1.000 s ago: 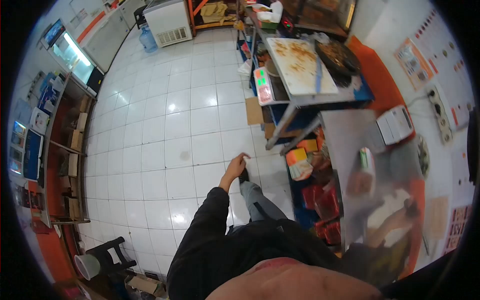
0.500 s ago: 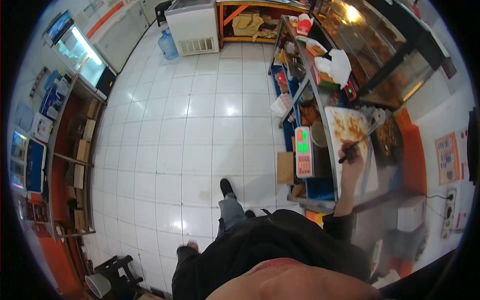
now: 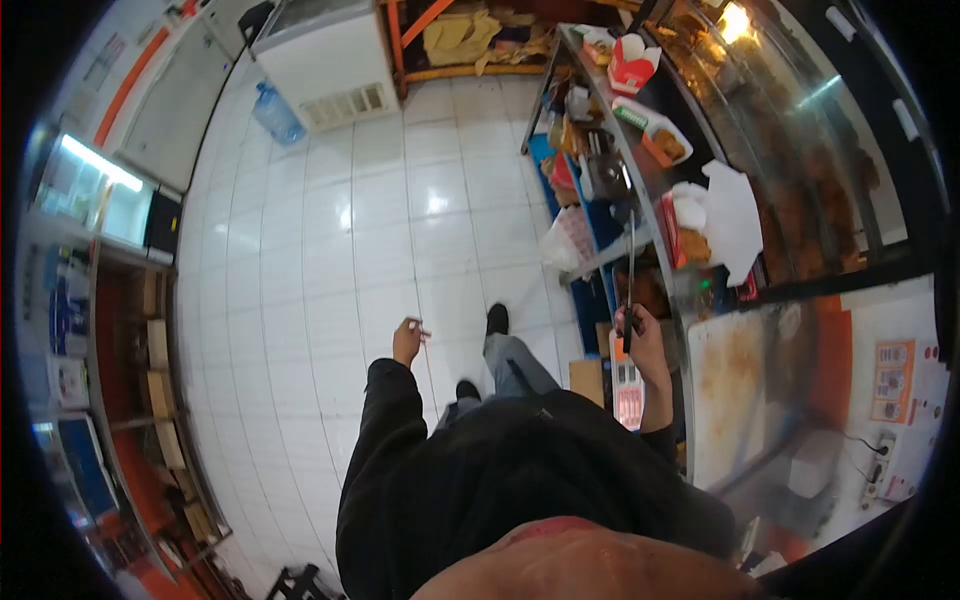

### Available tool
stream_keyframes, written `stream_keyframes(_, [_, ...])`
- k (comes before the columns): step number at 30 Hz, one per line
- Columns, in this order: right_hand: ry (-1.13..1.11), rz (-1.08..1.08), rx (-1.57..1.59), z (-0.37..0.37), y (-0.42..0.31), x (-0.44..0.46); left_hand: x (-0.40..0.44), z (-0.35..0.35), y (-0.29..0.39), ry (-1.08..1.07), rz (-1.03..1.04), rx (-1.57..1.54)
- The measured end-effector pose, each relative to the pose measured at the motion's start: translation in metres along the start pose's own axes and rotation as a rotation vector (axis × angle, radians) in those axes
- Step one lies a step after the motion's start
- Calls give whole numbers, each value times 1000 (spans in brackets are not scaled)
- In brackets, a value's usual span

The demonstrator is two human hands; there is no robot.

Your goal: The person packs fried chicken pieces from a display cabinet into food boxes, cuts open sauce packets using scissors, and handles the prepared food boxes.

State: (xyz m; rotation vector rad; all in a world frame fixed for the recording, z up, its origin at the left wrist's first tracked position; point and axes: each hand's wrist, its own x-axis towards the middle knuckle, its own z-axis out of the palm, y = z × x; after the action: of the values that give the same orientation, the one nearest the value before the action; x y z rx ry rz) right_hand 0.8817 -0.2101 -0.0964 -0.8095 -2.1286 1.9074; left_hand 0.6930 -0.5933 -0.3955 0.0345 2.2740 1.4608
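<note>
My right hand (image 3: 643, 335) is closed round the black handle of a long, narrow-bladed knife (image 3: 631, 265), its blade pointing forward beside the metal counter's edge. Below that hand is a scale with an orange-and-white face (image 3: 628, 395), partly hidden by the wrist. The white cutting board (image 3: 727, 385), stained brown, lies to the right of the hand. Out to my left, my left hand (image 3: 408, 338) hangs over the floor with nothing seen in it, fingers loosely bent and apart. Forward of the knife, an opened food box (image 3: 688, 225) with fried pieces stands on the counter.
A red-and-white box (image 3: 633, 65) and a paper tray of food (image 3: 660, 140) stand further along the counter. The lit glass display case (image 3: 800, 150) rises at right. A water jug (image 3: 278, 115) stands by the chest freezer (image 3: 330, 70). Shelving (image 3: 130, 390) lines the left wall.
I have stepped forward along the counter. My right hand has carried the knife off the cutting board to the counter's left edge. My left hand has come into view.
</note>
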Motion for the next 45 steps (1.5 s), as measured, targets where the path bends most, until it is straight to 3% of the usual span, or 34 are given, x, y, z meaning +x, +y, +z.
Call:
stream_keyframes(3, [63,41,0,2,3,78,150,18,85,11,237,318])
stream_keyframes(5, [99,-7,197,4,12,146,186,21,157,-39,255,188])
stream_keyframes(6, [126,34,6,2,6,172,206,25,187,-82,282,68])
stream_keyframes(7, [134,46,17,4,3,190,223,36,190,-94,279,81])
stream_keyframes(9, [174,-63,-252,13,-17,239,268,64,175,-76,334,-215])
stream_keyframes(13, [193,-33,-498,27,-54,312,294,92,176,-323,154,-152])
stream_keyframes(17, [405,-79,-426,27,-32,378,372,126,179,-407,50,-152])
stream_keyframes(19, [536,-41,-358,28,-34,395,427,148,194,-501,125,-33])
stream_keyframes(20, [541,11,-501,20,-26,397,456,160,213,-517,288,7])
stream_keyframes(23, [554,131,-668,25,-1,401,534,206,310,-598,370,104])
stream_keyframes(24, [581,54,-910,34,11,398,560,235,333,-595,359,65])
stream_keyframes(28, [404,375,-741,56,60,406,651,365,376,-708,699,-105])
stream_keyframes(29, [402,447,-624,57,97,399,663,394,383,-708,666,-91])
stream_keyframes(31, [447,514,-639,85,58,458,689,458,387,-592,720,-109])
stream_keyframes(32, [365,361,-726,77,110,444,695,488,381,-480,797,-141])
stream_keyframes(36, [386,431,-712,67,175,423,714,521,413,-433,614,-124])
stream_keyframes(38, [379,475,-729,63,186,415,729,538,415,-96,853,-49])
stream_keyframes(42, [362,513,-750,54,193,404,747,561,412,-62,858,81])
stream_keyframes(45, [362,514,-753,49,193,401,759,570,402,-176,910,-54])
